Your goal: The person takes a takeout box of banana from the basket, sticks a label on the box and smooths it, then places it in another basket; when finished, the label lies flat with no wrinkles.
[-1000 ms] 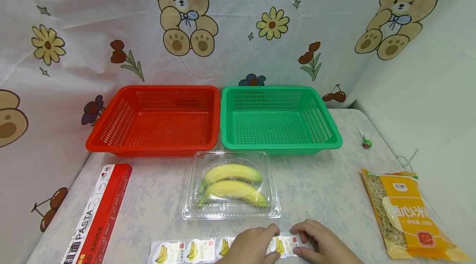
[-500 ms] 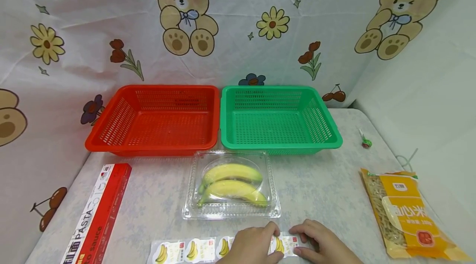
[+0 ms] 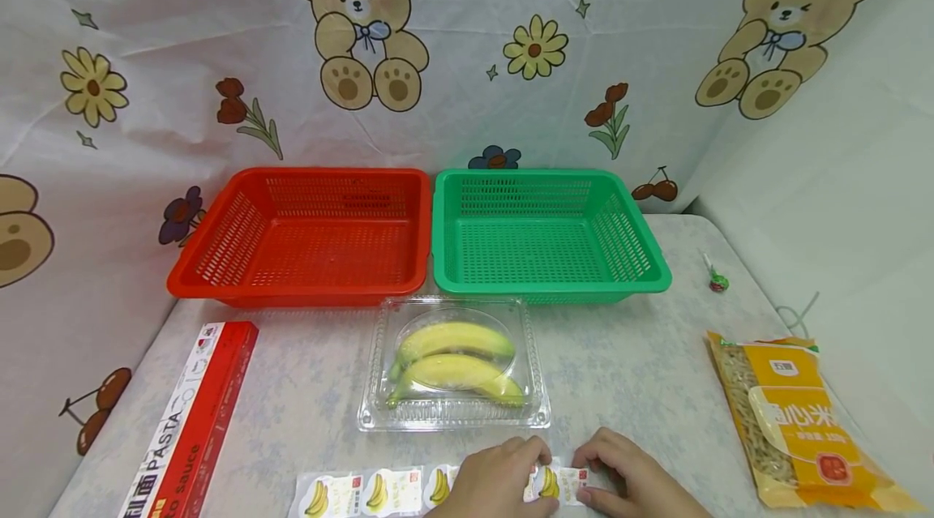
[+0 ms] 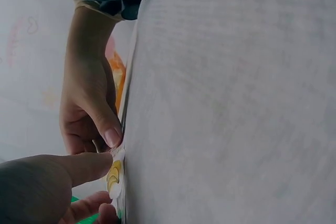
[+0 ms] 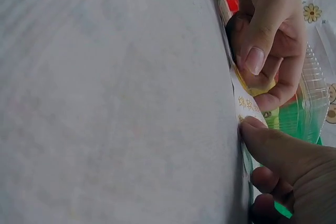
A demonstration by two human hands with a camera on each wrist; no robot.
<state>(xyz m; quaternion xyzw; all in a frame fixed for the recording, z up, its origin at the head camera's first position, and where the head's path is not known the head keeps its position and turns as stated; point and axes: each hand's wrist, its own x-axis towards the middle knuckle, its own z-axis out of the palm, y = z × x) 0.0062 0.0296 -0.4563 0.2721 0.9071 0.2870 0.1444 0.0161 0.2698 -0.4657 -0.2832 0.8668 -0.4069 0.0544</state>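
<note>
Banana-sticker strip (image 3: pixel 438 485) lying on table (image 3: pixel 314 396) at six o'clock. Left hand (image 3: pixel 490 481) gripping it, thumb and fingers clamping across; right hand (image 3: pixel 633 479) pinching its three-o'clock end. Clear banana box (image 3: pixel 454 414) sitting at twelve o'clock from strip.

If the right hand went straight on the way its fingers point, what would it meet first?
Probably the left hand, just across the short stretch of banana stickers between them, going by the head view; depth is hard to judge.

Sticker strip (image 3: pixel 392 491): mid hidden bhd L grip (image 3: pixel 496 479) | pasta box (image 3: pixel 191 421): btm cut off
</note>
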